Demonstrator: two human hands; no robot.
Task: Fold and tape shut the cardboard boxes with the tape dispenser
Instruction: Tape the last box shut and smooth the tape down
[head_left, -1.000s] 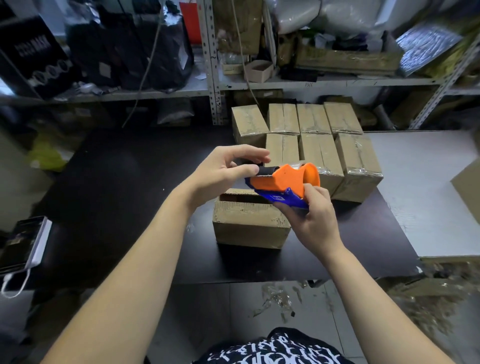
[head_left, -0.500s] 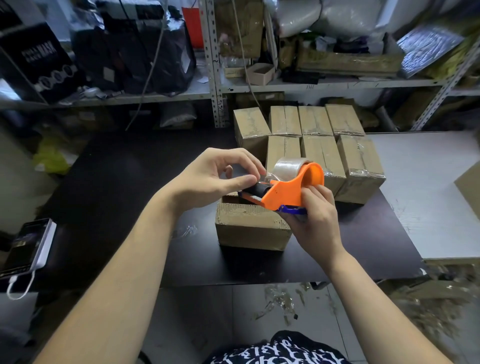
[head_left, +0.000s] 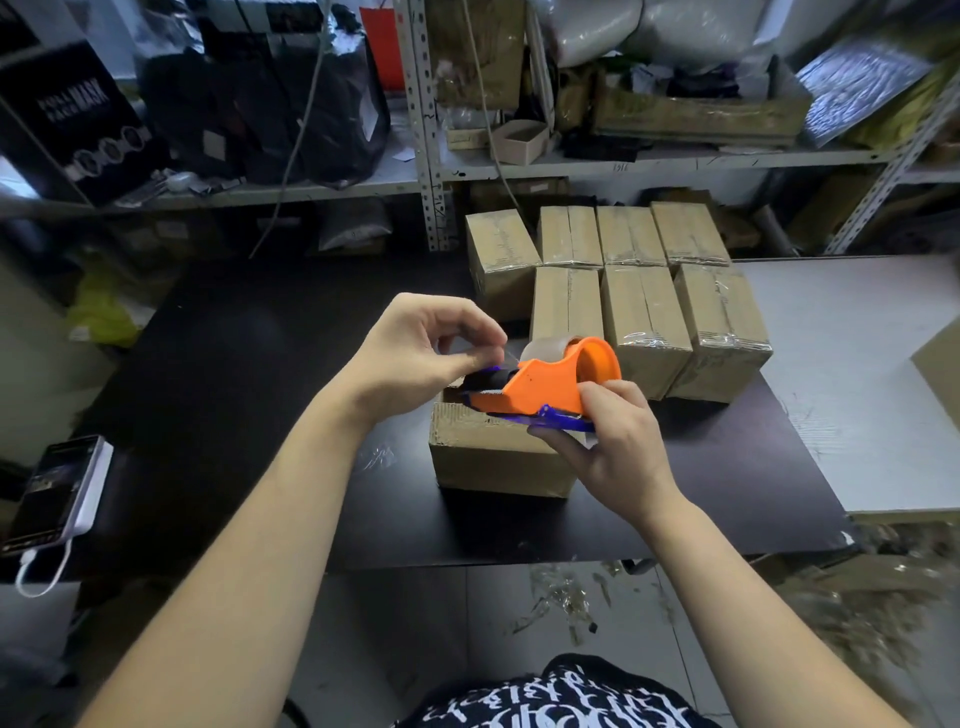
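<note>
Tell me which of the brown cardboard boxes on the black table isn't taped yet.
The lone brown cardboard box nearest the person, under the orange tape dispenser. It shows bare cardboard, while the seven grouped boxes behind carry shiny clear tape.

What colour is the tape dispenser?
Orange body with a blue base, tape dispenser, seen in the head view.

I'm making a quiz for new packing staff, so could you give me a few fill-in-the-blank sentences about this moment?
1. The right hand grips a tape dispenser whose body is coloured ____.
2. The left hand pinches at the dispenser's front end, where the ____ comes off the roll.
3. The dispenser is held above a single cardboard box on the ____ table.
4. Behind it stand ____ taped boxes in two rows.

Missing words: orange; tape; black; seven
</note>
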